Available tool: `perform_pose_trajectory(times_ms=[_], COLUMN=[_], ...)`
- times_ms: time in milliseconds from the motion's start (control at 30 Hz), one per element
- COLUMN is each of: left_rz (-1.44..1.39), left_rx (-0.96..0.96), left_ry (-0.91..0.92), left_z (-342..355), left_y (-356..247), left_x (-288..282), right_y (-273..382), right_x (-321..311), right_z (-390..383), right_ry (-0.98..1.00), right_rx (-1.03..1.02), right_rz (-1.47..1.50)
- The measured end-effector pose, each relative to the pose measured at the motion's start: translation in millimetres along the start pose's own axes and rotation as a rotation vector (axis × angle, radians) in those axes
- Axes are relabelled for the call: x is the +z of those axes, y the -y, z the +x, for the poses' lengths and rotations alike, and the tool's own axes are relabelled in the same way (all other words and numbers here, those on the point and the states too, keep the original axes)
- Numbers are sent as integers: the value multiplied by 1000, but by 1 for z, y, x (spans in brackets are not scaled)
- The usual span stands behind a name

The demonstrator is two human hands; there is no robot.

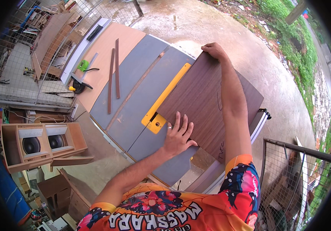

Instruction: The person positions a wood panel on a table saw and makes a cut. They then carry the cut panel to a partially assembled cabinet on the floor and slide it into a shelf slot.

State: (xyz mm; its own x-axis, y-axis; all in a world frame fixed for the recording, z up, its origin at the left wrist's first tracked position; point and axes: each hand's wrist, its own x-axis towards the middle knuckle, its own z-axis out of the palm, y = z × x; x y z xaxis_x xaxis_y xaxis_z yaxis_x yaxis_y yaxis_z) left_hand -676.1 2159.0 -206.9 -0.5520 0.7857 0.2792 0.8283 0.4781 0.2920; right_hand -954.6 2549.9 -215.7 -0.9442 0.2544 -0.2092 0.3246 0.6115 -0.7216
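Observation:
A dark brown wood-grain panel [204, 92] with pen marks lies flat on a grey saw table [134, 88]. Its left edge runs along the yellow throat plate [169, 90], partly covering it. My left hand [179, 134] rests with fingers spread over the panel's near left corner, a ring on one finger. Stretched forward across the panel, my right arm ends at its far corner, where my right hand [214, 51] curls around the edge. The dark slot in the throat plate shows just left of the panel; I cannot make out a blade.
Two thin brown strips [113, 75] lie on the pale board [129, 36] left of the table. A clamp with a green part [83, 65] sits beyond them. A wooden speaker cabinet [44, 144] stands at left. A wire mesh fence [296, 169] is at right.

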Motion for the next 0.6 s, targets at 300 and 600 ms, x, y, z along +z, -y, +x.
perform_pose_trajectory(times_ms=[300,600], left_rz=[30,15], left_rx=[13,6], left_ry=[0,0], left_z=[5,9], left_y=[0,1], left_x=[2,3], right_y=[-4,-1], right_x=[-5,-6], right_z=[7,9], right_ry=[20,32], right_rx=[46,56], right_rz=[104,136])
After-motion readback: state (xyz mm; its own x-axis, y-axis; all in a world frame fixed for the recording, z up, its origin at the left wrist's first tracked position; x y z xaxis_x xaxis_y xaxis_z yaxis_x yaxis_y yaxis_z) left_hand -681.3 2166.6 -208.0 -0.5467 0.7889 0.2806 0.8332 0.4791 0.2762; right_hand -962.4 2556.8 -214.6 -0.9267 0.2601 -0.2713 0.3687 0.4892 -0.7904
